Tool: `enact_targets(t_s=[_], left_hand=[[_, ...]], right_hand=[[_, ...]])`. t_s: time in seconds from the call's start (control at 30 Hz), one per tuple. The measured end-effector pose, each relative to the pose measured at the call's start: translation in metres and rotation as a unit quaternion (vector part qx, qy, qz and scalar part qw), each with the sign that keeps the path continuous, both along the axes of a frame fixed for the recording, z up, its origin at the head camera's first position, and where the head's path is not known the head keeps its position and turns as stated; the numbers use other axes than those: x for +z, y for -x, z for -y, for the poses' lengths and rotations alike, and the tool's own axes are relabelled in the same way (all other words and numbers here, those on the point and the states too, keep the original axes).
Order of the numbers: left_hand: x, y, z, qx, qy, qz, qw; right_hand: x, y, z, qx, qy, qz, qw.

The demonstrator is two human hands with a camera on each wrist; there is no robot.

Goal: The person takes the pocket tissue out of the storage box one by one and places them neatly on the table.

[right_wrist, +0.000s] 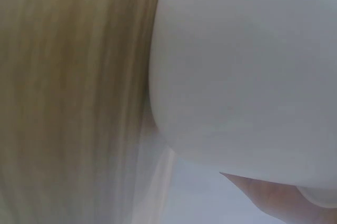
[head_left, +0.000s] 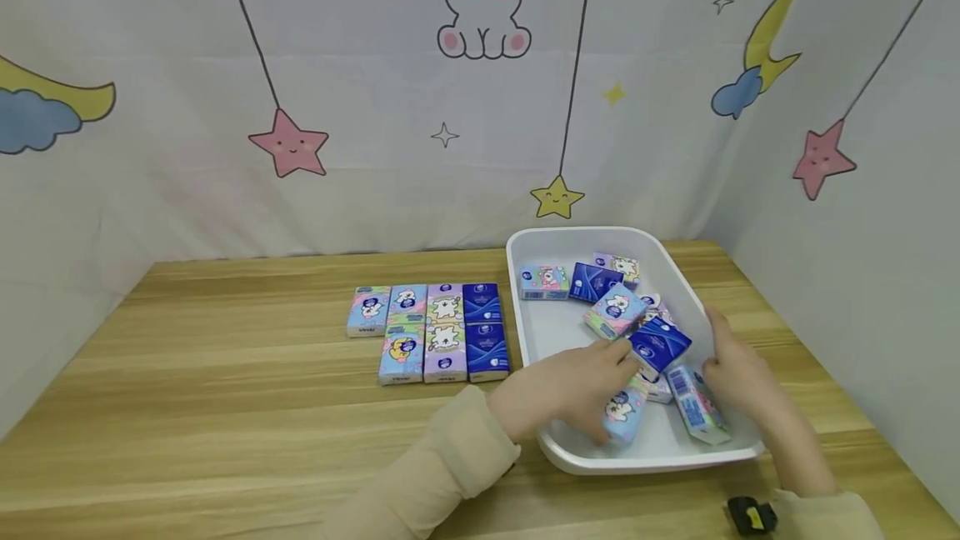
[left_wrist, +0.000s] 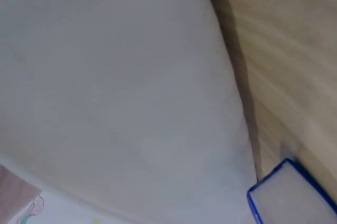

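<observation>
We judge the light-blue tissue pack (head_left: 626, 417) light, squashy, slick: pinch its long sides. It's in the white tub (head_left: 652, 466), near end, left hand (head_left: 573, 386) at it (can't tell if clamped); right hand (head_left: 742, 375) by the rim, grip unclear.

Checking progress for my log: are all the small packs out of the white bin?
No, in the head view several small packs lie inside the white bin.
</observation>
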State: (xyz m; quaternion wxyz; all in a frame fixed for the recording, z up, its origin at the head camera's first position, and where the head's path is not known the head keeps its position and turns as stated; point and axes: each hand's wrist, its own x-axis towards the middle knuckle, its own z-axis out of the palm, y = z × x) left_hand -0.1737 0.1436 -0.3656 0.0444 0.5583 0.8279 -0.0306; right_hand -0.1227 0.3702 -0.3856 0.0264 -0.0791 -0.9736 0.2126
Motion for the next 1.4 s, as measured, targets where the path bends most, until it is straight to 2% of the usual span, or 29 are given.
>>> enact_targets(t_s=[0.33,0.5,1.1,1.4], left_hand=[[-0.001,0.004,0.008,0.032,-0.032,0.026,0.9987],[0.001,0.006,0.013,0.03,-0.049,0.012,0.9983],[0.007,0.012,0.027,0.047,-0.07,0.014,0.9964],[0.005,0.016,0.037,0.052,-0.089,0.035,0.9941]], right_hand=[[-0.001,0.0,-0.001,-0.001,0.001,0.006,1.0],[-0.001,0.001,-0.002,-0.005,0.01,0.019,0.9998],[-0.001,0.0,-0.002,-0.004,0.008,0.023,0.9997],[-0.001,0.001,-0.003,0.008,-0.002,0.011,0.9999]])
